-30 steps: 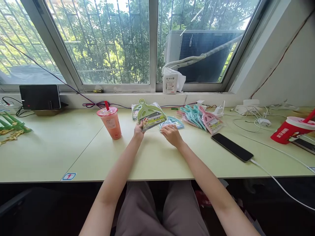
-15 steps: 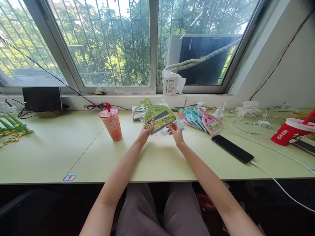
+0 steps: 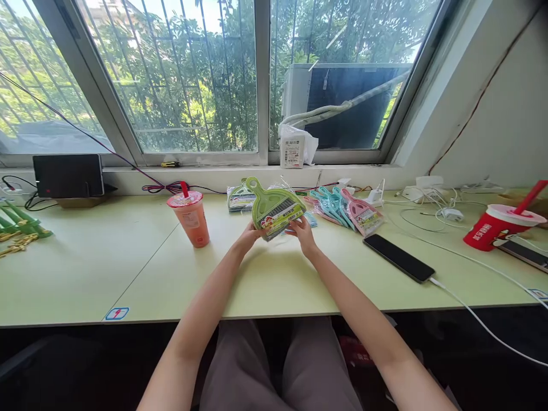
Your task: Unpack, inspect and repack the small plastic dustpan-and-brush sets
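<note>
A green mini dustpan and brush set [image 3: 276, 208] in clear plastic wrap is held up above the table, tilted, its printed label facing me. My left hand [image 3: 249, 237] grips its lower left corner. At the lower right edge, my right hand [image 3: 303, 233] has its fingers closed on the wrap, the fingertips partly hidden. Behind lies another green wrapped set [image 3: 240, 198]. Several turquoise sets [image 3: 334, 204] and a pink set [image 3: 363, 211] lie overlapped to the right. Something light blue [image 3: 310, 219] is mostly hidden behind my right hand.
A drink cup [image 3: 189, 220] with a red straw stands left of my hands. On the right are a charging phone [image 3: 399, 258], white cables and a red cup [image 3: 492, 227]. A black tablet [image 3: 68, 177] and green plastic pieces [image 3: 21, 222] are at left. A tissue pack [image 3: 293, 149] stands on the sill.
The green dustpan set has come slightly lower and tilted a little more. My right hand has shifted slightly left along its lower edge. The whole view has shifted slightly.
</note>
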### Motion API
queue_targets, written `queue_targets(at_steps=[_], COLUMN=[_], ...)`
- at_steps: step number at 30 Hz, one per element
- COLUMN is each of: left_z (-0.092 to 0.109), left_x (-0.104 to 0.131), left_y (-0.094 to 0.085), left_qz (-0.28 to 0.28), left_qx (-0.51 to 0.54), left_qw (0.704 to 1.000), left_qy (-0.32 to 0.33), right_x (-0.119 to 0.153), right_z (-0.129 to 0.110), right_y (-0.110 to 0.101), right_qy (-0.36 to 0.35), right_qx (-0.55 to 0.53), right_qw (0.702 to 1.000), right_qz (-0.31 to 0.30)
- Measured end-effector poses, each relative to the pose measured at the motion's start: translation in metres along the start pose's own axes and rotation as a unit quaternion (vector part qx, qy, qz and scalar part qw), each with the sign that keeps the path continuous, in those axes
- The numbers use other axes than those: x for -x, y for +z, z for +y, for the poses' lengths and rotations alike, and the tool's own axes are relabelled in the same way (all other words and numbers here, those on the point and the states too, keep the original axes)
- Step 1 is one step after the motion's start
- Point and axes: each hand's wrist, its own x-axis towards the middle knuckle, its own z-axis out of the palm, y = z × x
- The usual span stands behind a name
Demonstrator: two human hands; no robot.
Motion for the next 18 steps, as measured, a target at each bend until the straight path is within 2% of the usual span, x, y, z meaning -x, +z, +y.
queue_targets(at_steps=[6, 18], left_z=[0.0002, -0.0018], left_x=[-0.0003, -0.0002], left_y=[-0.0006, 0.0003], left_qz=[0.028, 0.001], left_qx=[0.015, 0.001], left_qw=[0.999, 1.0], left_qy=[-0.006, -0.016], right_x=[-0.0022, 0.0001], right_z=[0.003, 0.0042], right_y=[-0.0022, -0.001], right_qy=[-0.001, -0.015], right_qx=[-0.034, -0.004], right_qw=[0.999, 0.999], right_qz=[-0.006, 0.038])
